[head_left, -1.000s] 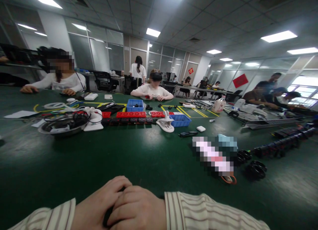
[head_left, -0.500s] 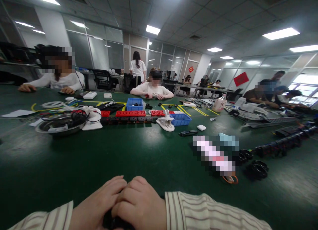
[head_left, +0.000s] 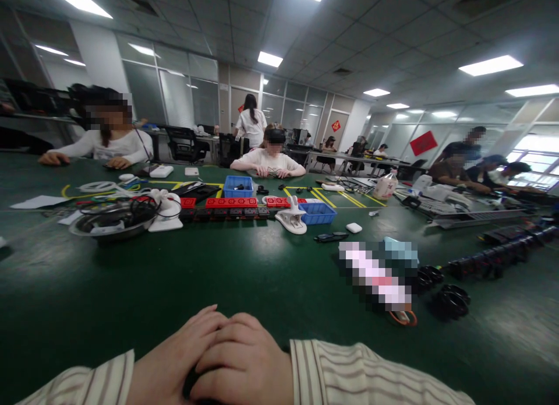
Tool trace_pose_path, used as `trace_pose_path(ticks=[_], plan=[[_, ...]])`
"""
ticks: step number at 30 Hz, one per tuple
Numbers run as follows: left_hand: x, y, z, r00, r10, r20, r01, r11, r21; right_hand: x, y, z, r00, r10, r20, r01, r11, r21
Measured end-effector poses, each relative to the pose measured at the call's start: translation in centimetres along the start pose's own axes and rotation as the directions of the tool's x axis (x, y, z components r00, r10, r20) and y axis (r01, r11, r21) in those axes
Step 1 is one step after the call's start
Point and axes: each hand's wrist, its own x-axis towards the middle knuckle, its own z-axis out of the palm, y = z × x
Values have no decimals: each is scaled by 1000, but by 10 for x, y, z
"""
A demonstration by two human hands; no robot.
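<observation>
My left hand [head_left: 174, 349] rests at the near side of the green table [head_left: 144, 288], its back turned up and its fingers bent together. Against and partly over it lies my right hand [head_left: 247, 358], fingers curled and closed. A small dark patch shows in the gap between the two hands; I cannot make out what is there. Most of the left fingertips are hidden behind the right hand. Both wrists are in cream sleeves with stripes.
Farther off stand a metal bowl [head_left: 107, 237] with cables, red socket blocks [head_left: 231, 203], blue bins [head_left: 321, 214] and a white clip stand [head_left: 292, 218]. A blurred-out pink item [head_left: 375, 277] and black rings [head_left: 452, 301] lie to the right. Several people sit around.
My hands stay folded together, and less of the dark thing between them shows. The view has tilted slightly. A standing person in the background has shifted right.
</observation>
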Motion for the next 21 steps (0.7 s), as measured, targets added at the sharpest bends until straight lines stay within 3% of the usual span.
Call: trace_pose_path(ticks=[4, 8, 10, 15, 21], plan=[[-4, 0, 6, 993, 23, -112, -15, 998, 66, 2, -4, 6, 962, 223, -155, -228, 973, -18], [-4, 3, 8, 994, 1, -108, 8, 997, 79, 3, -4, 7, 946, 308, -103, -316, 946, -74], [-2, 5, 8, 991, -19, -130, 25, 999, 45, 4, -3, 6, 960, 274, -50, -278, 957, -86], [4, 9, 3, 999, 10, -38, -10, 1000, 7, 1, 1, 6, 984, 178, -9, -178, 983, -41], [3, 5, 3, 999, -37, -34, 37, 999, -21, -5, 8, 5, 992, -110, 53, 108, 993, 43]])
